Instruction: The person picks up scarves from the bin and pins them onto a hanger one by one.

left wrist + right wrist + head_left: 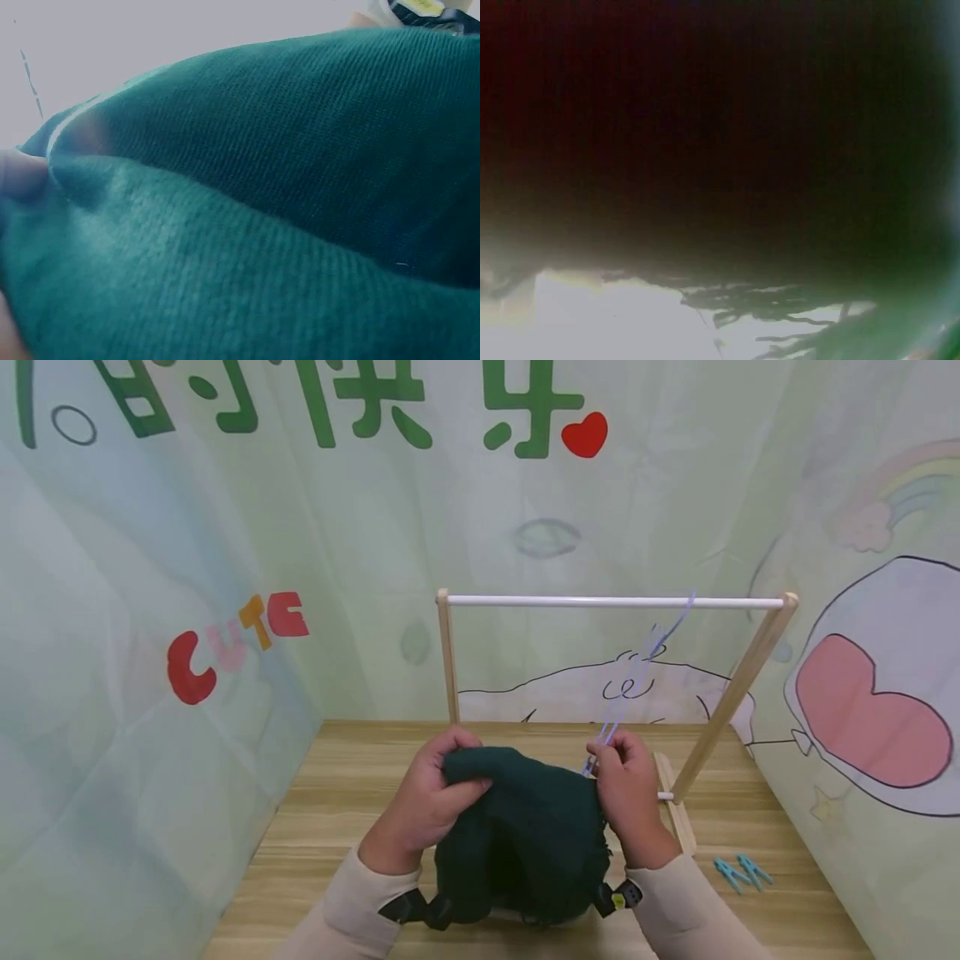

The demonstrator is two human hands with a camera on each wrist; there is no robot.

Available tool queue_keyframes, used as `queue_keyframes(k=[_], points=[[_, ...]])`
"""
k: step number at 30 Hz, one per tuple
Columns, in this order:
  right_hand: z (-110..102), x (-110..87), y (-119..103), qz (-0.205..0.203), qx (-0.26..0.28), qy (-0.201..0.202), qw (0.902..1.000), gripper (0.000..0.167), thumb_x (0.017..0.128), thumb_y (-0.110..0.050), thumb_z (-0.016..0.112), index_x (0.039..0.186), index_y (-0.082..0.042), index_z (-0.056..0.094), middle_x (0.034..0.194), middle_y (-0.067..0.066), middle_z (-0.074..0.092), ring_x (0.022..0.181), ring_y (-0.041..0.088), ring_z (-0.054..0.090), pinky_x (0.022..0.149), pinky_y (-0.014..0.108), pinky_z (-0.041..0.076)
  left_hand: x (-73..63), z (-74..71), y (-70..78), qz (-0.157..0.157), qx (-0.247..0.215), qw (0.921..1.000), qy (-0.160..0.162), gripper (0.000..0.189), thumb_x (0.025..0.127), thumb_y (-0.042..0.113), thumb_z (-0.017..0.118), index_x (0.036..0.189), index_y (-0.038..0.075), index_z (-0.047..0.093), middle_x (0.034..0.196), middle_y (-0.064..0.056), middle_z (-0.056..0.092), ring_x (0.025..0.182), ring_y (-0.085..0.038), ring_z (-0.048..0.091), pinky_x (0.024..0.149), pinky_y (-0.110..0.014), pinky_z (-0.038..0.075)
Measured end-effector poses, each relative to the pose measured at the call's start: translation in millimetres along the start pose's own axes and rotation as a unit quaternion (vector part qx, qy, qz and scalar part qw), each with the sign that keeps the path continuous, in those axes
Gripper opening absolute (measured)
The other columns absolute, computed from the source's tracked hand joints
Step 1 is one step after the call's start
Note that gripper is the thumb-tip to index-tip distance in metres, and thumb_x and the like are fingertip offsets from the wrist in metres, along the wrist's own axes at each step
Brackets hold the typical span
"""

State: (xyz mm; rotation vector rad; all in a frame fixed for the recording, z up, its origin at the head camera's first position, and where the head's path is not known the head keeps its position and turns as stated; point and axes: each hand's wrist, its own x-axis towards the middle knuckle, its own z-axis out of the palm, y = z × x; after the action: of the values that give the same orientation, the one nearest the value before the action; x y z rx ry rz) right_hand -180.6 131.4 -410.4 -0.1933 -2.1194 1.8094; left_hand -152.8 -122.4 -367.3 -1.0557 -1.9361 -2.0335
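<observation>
A dark green ribbed-knit scarf (pixel 532 827) hangs in folds between both hands, close over the table. My left hand (pixel 431 797) grips its upper left edge, thumb in front; in the left wrist view, a fold of the scarf (pixel 225 255) fills most of the picture. A pale lilac hanger (pixel 630 685) slants from the white bar down to my right hand (pixel 630 789). That hand's fingers curl at the hanger's lower end and the scarf's upper right edge. Dark fringe (pixel 765 304) shows low in the right wrist view, the rest mostly dark.
The rack's white bar (pixel 562 602) runs between two wooden posts behind the hands. Its right post (pixel 735 693) stands just beyond my right hand. Two blue clothespins (pixel 741 872) lie on the wooden table (pixel 360 777) at the right. Printed cloth walls (pixel 247 527) enclose the table.
</observation>
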Motion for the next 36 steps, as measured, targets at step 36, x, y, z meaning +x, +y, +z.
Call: queue_keyframes(k=[36], points=[[-138, -68.9, 38, -0.15, -0.167, -0.041, 0.9736, 0.02, 0.109, 0.005, 0.038, 0.107, 0.007, 0.059, 0.101, -0.012, 0.063, 0.087, -0.004, 0.071, 0.071, 0.013, 0.056, 29.9, 29.4, 20.3, 0.014, -0.133, 0.9909, 0.02, 0.033, 0.088, -0.01, 0.063, 0.1, 0.02, 0.06, 0.09, 0.006, 0.059, 0.089, -0.012, 0.058, 0.08, -0.023, 0.048]])
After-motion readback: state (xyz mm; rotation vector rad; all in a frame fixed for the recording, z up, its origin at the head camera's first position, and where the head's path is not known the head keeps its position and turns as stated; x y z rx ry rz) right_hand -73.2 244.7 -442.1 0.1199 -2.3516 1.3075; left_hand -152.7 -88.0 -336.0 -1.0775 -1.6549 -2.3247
